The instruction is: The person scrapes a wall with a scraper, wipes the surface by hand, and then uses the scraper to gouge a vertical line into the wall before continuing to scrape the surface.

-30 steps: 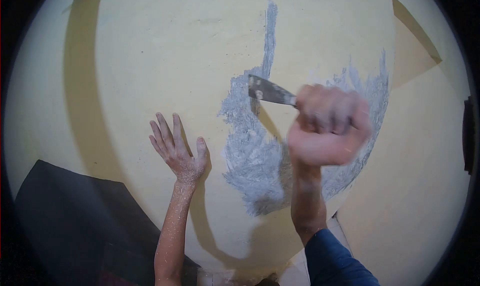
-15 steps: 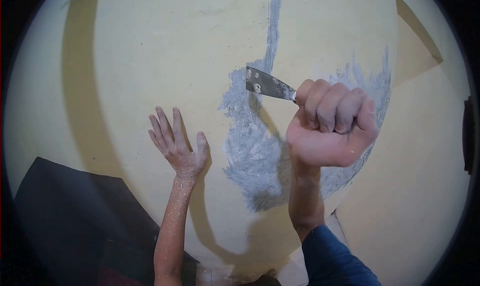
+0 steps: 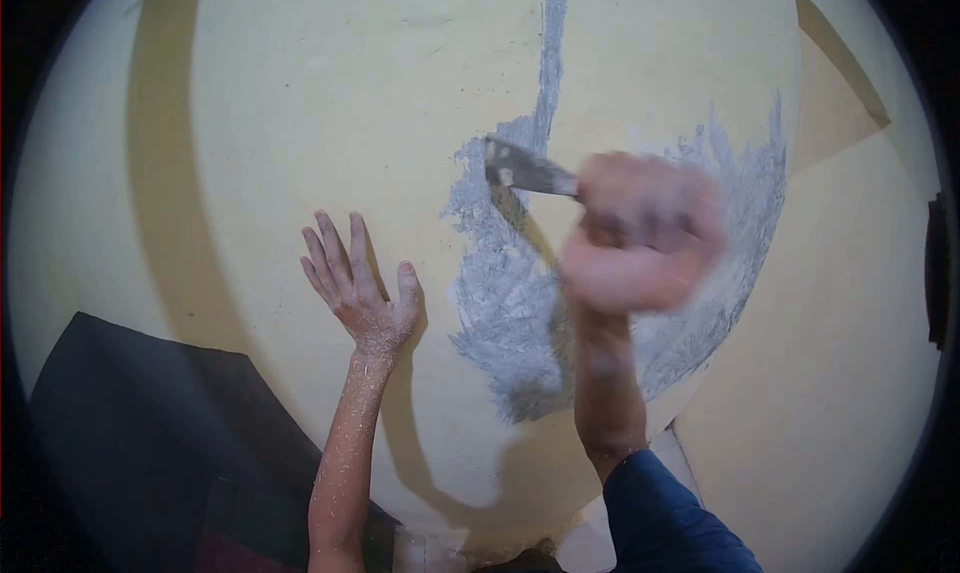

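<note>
The yellow wall [image 3: 300, 123] fills nearly everything in front of the person. A grey scraped patch [image 3: 510, 313] spreads across it behind the right hand and up past it. A dark panel [image 3: 130, 423] sits below and to the left of the left hand. The right hand [image 3: 640, 233], blurred, is balled in a tight fist round the handle of a scraper [image 3: 525, 171], whose blade juts left onto the patch's edge. The left hand [image 3: 360, 293], dusted white, lies flat on the wall, fingers spread, holding nothing.
</note>
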The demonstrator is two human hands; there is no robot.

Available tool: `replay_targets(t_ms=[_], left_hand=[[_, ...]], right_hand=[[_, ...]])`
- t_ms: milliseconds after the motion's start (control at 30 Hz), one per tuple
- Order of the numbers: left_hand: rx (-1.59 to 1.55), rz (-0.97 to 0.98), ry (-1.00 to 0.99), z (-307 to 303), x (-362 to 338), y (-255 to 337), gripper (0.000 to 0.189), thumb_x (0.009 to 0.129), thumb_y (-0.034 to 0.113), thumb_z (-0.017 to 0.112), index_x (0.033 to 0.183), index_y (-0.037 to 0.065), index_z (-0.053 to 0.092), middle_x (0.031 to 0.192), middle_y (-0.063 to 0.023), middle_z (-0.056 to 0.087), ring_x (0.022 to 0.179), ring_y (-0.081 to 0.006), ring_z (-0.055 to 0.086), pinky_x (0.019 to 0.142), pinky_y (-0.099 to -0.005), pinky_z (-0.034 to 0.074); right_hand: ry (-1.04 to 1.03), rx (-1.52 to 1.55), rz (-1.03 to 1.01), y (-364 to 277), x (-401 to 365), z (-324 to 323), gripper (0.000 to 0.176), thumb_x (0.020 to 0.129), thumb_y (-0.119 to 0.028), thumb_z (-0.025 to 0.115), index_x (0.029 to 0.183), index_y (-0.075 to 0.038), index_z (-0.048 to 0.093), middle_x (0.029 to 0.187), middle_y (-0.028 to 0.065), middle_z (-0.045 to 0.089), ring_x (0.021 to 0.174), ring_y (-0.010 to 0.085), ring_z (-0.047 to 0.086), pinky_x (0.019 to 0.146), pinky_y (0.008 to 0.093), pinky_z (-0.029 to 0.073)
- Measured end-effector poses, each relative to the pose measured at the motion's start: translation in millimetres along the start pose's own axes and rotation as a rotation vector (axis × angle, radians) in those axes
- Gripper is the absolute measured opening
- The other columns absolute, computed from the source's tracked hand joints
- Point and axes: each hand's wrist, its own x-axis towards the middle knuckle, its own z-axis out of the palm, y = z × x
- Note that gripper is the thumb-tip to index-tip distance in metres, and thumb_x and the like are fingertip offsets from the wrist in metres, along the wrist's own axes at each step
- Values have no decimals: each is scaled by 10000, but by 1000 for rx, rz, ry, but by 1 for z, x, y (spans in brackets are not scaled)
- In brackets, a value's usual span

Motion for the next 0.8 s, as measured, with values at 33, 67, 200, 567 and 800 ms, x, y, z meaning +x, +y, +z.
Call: replay_targets(t_ms=[33,67,200,567,800], left_hand=[[-2,1,0,-1,1,1,730,863,329,566,1519,98,345,1607,-194,204,1493,-411,125,1165,-619,86],[-9,7,-6,-3,-1,2,729,864,329,565,1519,98,346,1607,-194,204,1493,-412,125,1165,-618,86],[-2,5,-4,0,0,0,725,866,336,560,1517,94,348,1607,-195,204,1493,-415,119,1166,-617,78],[-1,2,-19,-1,-3,0,730,865,350,555,1510,77,352,1605,-209,197,1496,-416,109,1163,-621,73],[10,6,-28,-3,-2,2,737,865,357,559,1510,70,348,1602,-214,201,1494,-420,114,1162,-624,78]], right_hand=[[-13,66,71,0,-3,1,393,993,-227,316,611,-145,280,499,-29,228,421,96,181,445,309,239],[-21,131,143,0,-5,3,393,995,-237,316,612,-151,282,500,-32,231,421,96,174,445,308,233],[24,459,150,-31,9,-10,389,997,-216,314,620,-139,263,504,-22,215,445,102,192,468,302,229],[-114,126,205,-9,0,-3,393,1001,-311,306,641,-155,292,508,-8,242,427,120,207,465,305,265],[-119,-57,86,-6,-9,-10,393,995,-288,335,630,-152,290,499,-13,255,425,115,197,455,309,244]])
